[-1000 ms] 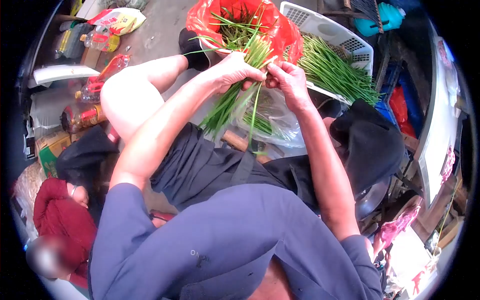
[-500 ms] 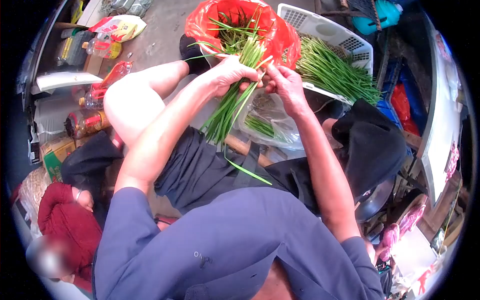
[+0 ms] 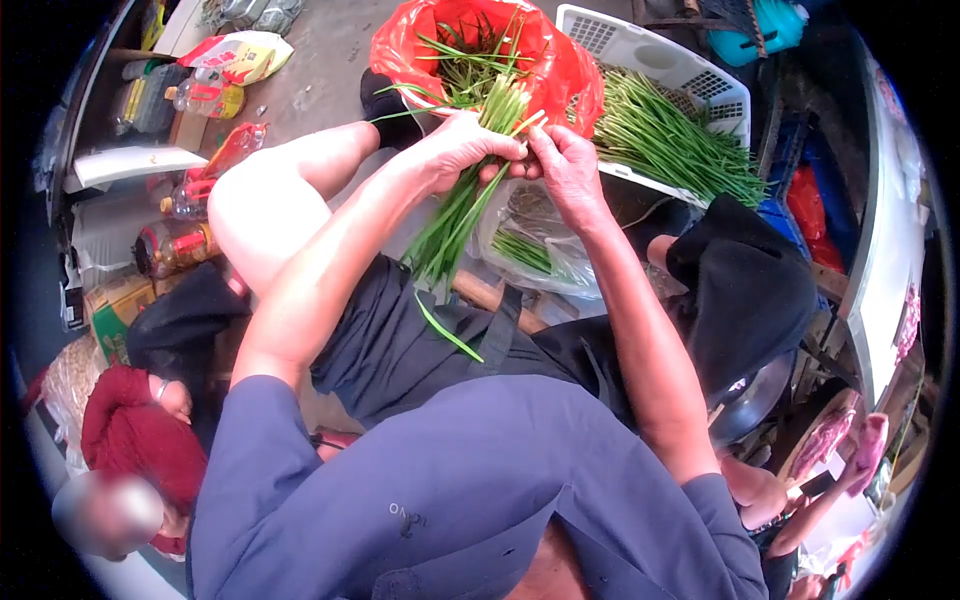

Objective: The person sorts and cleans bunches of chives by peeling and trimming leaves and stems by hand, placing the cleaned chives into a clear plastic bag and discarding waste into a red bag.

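Observation:
A bunch of long green stalks (image 3: 452, 225) is wrapped in my left hand (image 3: 462, 150), pale ends up and green leaves hanging toward my lap. My right hand (image 3: 568, 168) is closed in a pinch at the bunch's right side, on a pale stalk end near my left thumb. Just beyond the hands is a red plastic bag (image 3: 560, 75) in a container, with loose green trimmings (image 3: 480, 72) inside. To its right a white basket (image 3: 655, 52) holds many more green stalks (image 3: 680, 145). Below my right hand lies a clear plastic bag (image 3: 565, 262) with some stalks.
At the left are plastic bottles (image 3: 180, 245), a cardboard box (image 3: 115, 305) and a person in a red top (image 3: 140, 430). A white panel (image 3: 880, 260) stands at the right. Another person's arm (image 3: 815, 515) shows at lower right. A teal container (image 3: 765, 35) is at the top right.
My right hand has moved slightly left, against the bunch. One long leaf hanging below the bunch has swung about. At lower right, another person's arm has come into view.

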Available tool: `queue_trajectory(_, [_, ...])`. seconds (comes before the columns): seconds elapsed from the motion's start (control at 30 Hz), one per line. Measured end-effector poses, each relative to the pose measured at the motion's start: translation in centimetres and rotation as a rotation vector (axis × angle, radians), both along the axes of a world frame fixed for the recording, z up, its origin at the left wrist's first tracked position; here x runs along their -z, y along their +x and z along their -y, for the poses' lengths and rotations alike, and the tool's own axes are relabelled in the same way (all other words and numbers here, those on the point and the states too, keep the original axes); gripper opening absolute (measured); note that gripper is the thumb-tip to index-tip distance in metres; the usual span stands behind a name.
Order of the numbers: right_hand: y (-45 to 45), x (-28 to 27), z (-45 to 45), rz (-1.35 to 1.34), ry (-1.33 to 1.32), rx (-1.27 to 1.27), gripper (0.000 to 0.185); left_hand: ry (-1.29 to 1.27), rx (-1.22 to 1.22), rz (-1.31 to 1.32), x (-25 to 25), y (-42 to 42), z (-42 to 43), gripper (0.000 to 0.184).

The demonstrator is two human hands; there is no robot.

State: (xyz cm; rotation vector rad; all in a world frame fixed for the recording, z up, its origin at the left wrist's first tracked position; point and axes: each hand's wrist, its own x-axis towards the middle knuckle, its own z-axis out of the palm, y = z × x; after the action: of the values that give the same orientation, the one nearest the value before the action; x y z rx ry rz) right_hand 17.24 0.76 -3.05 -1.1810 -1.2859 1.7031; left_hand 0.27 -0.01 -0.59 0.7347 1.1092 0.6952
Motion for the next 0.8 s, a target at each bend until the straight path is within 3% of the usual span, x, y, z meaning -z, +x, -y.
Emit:
queue_trajectory(0.17, [0.1,0.2,-0.2,0.002,0.03,-0.027,0.026,-0.08,0.021,0.152,0.1,-0.4,-0.2,0.015])
queue_trajectory(0.57, [-0.2,-0.2,-0.6,-0.065,-0.083,0.09,0.024,-0.134,-0.03,0.134,0.1,-0.7,-0.4,0.015])
queue_trajectory(0.8, [-0.4,-0.2,-0.3,-0.006,-0.043,-0.009,0.023,-0.098,-0.015,0.137,-0.2,-0.5,-0.2,0.015])
